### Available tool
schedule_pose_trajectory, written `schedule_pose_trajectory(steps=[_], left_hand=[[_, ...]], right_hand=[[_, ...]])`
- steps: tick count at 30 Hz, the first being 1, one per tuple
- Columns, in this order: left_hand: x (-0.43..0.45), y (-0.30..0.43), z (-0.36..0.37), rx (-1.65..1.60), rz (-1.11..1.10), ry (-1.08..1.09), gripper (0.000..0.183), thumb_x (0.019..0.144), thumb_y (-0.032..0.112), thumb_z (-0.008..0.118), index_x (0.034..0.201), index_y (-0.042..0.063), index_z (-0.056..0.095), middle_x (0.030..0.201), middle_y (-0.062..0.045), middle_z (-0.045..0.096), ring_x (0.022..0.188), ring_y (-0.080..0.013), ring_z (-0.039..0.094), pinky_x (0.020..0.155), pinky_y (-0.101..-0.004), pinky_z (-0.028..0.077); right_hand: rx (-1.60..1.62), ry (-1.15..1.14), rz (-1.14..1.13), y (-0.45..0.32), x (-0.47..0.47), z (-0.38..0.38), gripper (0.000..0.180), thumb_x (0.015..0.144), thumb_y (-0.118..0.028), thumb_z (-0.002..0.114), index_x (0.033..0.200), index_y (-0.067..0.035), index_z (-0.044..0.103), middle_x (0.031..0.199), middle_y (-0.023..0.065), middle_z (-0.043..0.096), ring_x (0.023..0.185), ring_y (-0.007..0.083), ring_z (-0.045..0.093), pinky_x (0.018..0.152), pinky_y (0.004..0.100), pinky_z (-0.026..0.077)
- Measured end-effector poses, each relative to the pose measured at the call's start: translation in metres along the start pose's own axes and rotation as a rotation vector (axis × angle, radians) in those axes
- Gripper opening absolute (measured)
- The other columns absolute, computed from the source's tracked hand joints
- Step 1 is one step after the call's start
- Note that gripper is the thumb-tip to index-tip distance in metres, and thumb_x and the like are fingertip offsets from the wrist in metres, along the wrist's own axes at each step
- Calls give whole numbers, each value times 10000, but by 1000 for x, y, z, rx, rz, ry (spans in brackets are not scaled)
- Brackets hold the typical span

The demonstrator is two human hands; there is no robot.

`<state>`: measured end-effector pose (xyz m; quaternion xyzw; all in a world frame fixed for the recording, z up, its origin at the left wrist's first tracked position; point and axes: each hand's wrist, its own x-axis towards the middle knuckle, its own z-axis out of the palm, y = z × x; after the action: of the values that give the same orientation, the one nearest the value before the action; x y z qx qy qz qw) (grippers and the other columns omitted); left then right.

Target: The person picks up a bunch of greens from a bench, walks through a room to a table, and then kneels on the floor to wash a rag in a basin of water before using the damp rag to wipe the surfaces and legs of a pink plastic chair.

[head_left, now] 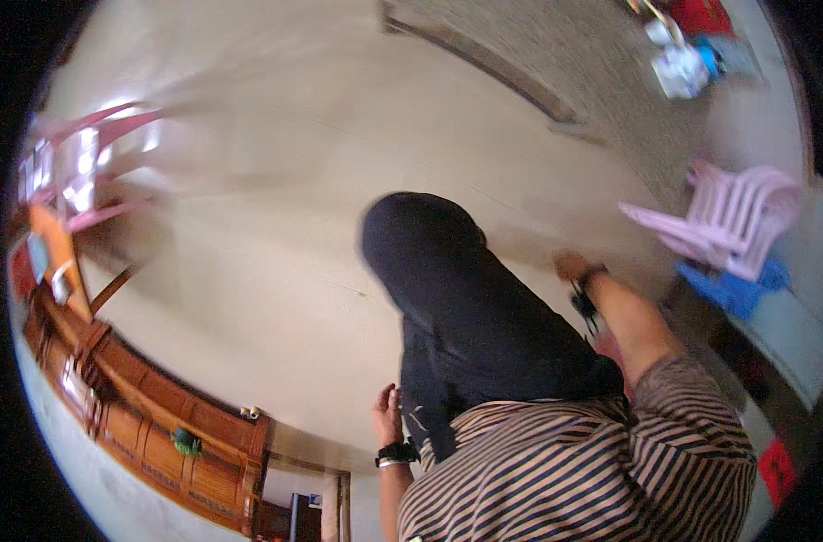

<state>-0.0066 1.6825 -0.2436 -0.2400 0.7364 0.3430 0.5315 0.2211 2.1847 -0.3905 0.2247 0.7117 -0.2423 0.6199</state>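
Observation:
My left hand [386, 414] hangs beside the black-clothed leg [445, 291], its fingers slightly apart and nothing visible in them. A black watch [396, 452] and a pale bangle are on that wrist. On the other side, my right hand [572, 265] is stretched out over the floor, blurred by motion. It wears a dark band [593, 274]. Just below that hand shows a small black thing [583, 305], too blurred to name; whether the hand holds it is unclear. My striped shirt [554, 467] fills the lower part of the view.
The floor [269, 169] is pale and smooth. A carved wooden bench [161, 433] runs along the lower left, near a pink chair [93, 162]. At the right stand a pink plastic chair [730, 217] and a blue item [737, 288]. A raised edge [479, 61] crosses the top.

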Motion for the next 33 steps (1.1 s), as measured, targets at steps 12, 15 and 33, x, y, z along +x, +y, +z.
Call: schedule_pose_trajectory(steps=[12, 15, 33], left_hand=[[12, 18, -23, -167, -15, 56, 419, 934, 308, 624, 1215, -3, 606, 1030, -117, 695, 845, -198, 691, 640, -324, 557], [43, 67, -35, -44, 50, 30, 485, 911, 372, 636, 1233, 10, 611, 994, -111, 704, 794, -185, 688, 613, -310, 550], [-53, 251, -177, 26, 757, 1216, 102, 836, 87, 658, 778, 8, 629, 788, -136, 647, 775, -339, 613, 674, -427, 479]], right_hand=[[-353, -57, 237, 78, -135, -29, 391, 832, -337, 677, 1136, -93, 702, 1191, 127, 672, 1103, 325, 632, 900, 485, 502], [-311, 68, 202, 24, -126, -95, 279, 868, -247, 583, 1008, -70, 747, 1069, 154, 711, 971, 368, 674, 791, 503, 532], [702, 324, -87, -192, -50, -422, 167, 892, -41, 530, 909, 76, 648, 674, 137, 632, 515, 198, 620, 401, 331, 468]])
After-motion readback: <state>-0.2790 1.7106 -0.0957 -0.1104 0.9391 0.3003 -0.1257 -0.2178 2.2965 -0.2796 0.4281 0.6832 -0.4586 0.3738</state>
